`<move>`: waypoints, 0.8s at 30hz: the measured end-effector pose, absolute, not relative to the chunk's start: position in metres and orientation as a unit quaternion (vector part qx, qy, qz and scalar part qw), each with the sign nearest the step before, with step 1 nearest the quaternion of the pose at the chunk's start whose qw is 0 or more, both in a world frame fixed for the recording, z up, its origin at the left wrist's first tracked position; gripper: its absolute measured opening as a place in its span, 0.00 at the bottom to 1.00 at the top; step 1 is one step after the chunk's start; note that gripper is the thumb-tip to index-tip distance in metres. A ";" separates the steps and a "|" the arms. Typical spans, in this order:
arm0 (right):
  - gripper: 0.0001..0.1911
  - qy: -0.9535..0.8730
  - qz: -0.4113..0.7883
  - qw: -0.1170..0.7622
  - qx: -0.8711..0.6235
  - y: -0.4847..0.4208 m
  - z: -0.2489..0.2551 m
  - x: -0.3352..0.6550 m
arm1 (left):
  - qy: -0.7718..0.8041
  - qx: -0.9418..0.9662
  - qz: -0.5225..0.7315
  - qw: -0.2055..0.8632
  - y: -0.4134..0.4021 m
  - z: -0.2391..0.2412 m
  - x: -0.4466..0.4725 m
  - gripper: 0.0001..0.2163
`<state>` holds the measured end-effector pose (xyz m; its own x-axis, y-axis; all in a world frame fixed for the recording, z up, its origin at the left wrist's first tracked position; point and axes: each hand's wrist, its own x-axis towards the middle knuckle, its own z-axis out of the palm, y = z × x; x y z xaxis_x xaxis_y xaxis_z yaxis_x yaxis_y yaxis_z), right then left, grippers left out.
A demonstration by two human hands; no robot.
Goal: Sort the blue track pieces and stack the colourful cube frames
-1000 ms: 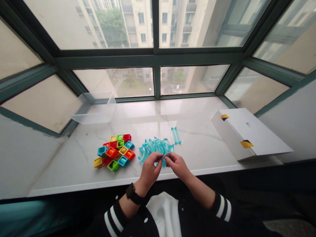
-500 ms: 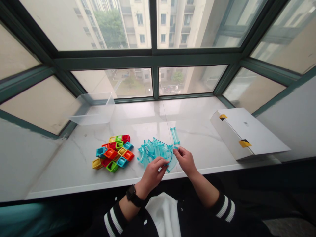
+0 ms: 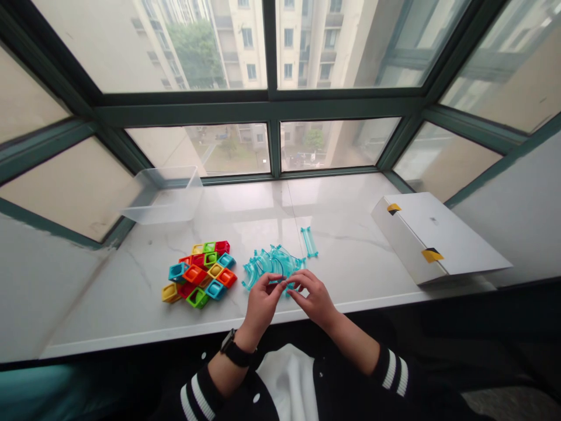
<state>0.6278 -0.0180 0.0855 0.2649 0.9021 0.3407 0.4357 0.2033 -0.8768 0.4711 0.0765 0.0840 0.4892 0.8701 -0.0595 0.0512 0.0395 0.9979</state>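
My left hand (image 3: 263, 301) and my right hand (image 3: 316, 298) meet fingertip to fingertip just in front of a pile of clear turquoise plastic track pieces (image 3: 265, 261). Both pinch at a thin dark cord (image 3: 283, 268), which curves up from the fingers over the pile. The pinched ends are largely hidden by my fingertips. One straight turquoise track piece (image 3: 309, 242) lies apart, behind and to the right of the pile. To the left sits a cluster of red, green, yellow, blue and orange hollow plastic blocks (image 3: 195, 273).
A clear plastic bin (image 3: 164, 215) stands at the back left of the white marbled sill (image 3: 342, 216). At the right is a white box (image 3: 442, 234) with yellow-and-black tape tabs. Dark green window frames enclose the back; the sill's front edge runs close to my wrists.
My right hand has moved left and down from the pile's right side to meet my left hand. The cord's visible part has shortened to a small curve. The view has shifted slightly.
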 end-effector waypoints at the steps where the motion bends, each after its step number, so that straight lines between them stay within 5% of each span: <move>1: 0.08 -0.565 0.211 0.533 -0.593 -0.018 0.086 0.629 | 0.372 0.610 0.330 0.617 0.076 0.084 0.472 0.16; 16: 0.07 -0.448 0.010 0.516 -0.731 -0.031 0.061 0.738 | 0.374 0.716 0.359 0.467 0.108 0.077 0.436 0.14; 24: 0.11 -0.413 0.022 0.457 -0.788 -0.013 0.012 0.791 | 0.394 0.708 0.351 0.470 0.115 0.056 0.417 0.15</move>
